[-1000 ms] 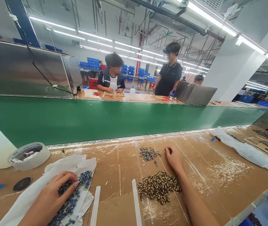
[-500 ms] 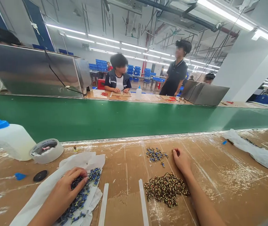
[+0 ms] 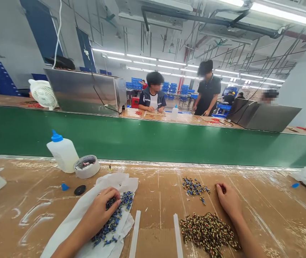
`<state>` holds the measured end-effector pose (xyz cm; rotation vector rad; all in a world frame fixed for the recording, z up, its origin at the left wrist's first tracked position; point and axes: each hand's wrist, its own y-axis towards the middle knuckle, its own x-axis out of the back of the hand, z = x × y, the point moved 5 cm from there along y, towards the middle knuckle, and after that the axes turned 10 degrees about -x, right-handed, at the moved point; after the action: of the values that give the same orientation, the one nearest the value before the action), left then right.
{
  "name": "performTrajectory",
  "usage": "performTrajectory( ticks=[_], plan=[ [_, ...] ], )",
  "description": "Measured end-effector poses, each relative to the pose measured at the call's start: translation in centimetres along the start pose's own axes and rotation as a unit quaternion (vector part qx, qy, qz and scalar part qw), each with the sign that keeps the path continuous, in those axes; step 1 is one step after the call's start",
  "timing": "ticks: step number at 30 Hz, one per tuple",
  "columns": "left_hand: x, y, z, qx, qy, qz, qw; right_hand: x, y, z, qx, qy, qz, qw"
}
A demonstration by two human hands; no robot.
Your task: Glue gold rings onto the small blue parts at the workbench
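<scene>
My left hand (image 3: 103, 206) rests on a pile of small blue parts with yellowish ends (image 3: 112, 222), lying on a crumpled white sheet (image 3: 69, 229). Its thumb and fingers are curved but apart, with blue parts showing between them. On the right, my right hand (image 3: 228, 199) lies on the cardboard surface, fingers curled in and thumb close to them; whatever they hold, if anything, is hidden. Just left of it is a small heap of blue-and-yellow parts (image 3: 194, 186). Nearer to me, beside my right forearm, sits a larger heap of dark, yellow and reddish curled parts (image 3: 209, 233).
Two white tape strips (image 3: 135, 234) run along the cardboard between the piles. At back left stand a blue-capped bottle (image 3: 65, 154) and a tape roll (image 3: 87, 166), near a black disc (image 3: 80, 190). A green belt (image 3: 153, 139) crosses beyond; co-workers (image 3: 153, 96) are behind it.
The view has swung left, so everything appears farther right. Both hands keep nearly the same places beside their piles. Across the belt, the standing person's arms have shifted.
</scene>
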<state>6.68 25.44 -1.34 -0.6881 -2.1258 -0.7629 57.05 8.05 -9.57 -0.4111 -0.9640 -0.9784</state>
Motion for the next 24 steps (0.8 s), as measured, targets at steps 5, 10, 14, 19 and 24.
performTrajectory(
  ticks=[5, 10, 14, 19, 24],
  plan=[
    [0.2, 0.02, -0.45, 0.006, -0.008, -0.003, 1.0, -0.36, 0.12, -0.32, -0.003, 0.001, 0.005, 1.0],
    [0.05, -0.14, -0.13, 0.01, -0.019, -0.007, 1.0, -0.57, 0.11, -0.48, -0.005, -0.003, 0.01, 1.0],
    [-0.04, -0.35, 0.02, 0.017, -0.025, -0.009, 1.0, -0.6, 0.12, -0.55, -0.003, -0.007, 0.016, 1.0],
    [-0.09, -0.5, 0.04, 0.026, -0.024, -0.003, 0.999, -0.55, 0.13, -0.58, -0.005, -0.015, 0.015, 1.0],
    [-0.17, -0.49, 0.14, 0.019, -0.028, -0.001, 0.999, -0.69, 0.21, -0.7, -0.003, -0.013, 0.016, 1.0]
  ],
)
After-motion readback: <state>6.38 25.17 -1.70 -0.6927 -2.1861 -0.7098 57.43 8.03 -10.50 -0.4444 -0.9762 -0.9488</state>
